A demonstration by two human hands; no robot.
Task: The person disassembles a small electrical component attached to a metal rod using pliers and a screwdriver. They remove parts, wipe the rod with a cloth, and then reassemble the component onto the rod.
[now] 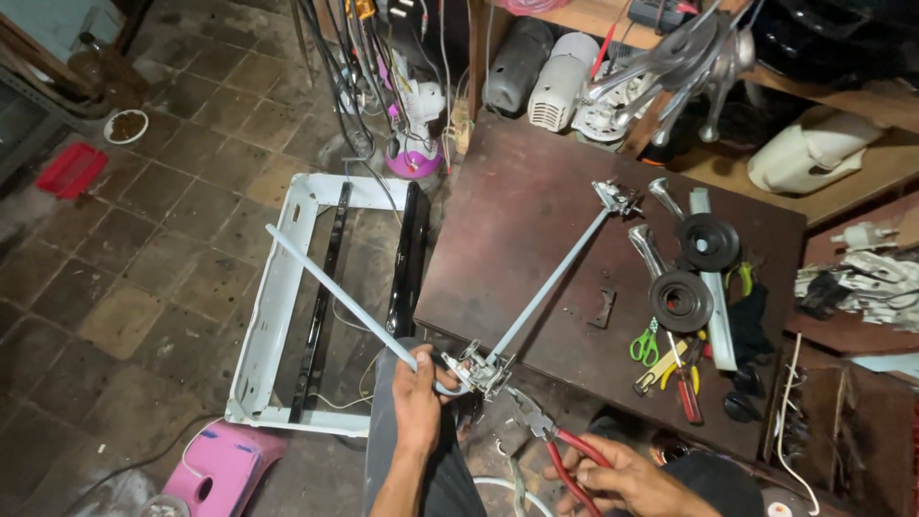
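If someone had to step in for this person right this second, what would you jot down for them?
Left hand: closed around the bent end of the pale grey metal rod, steadying it beside the metal bracket joint.
Right hand: squeezing the red-handled pliers, whose nose sits at that joint.
A second grey rod runs from the joint across the dark brown table to another metal fitting.
Nearby: green-handled scissors and screwdrivers on the table; a white frame on the floor.
Done: both rods meet at the joint. Left: whatever the pliers are working there; how far along it is cannot be seen.
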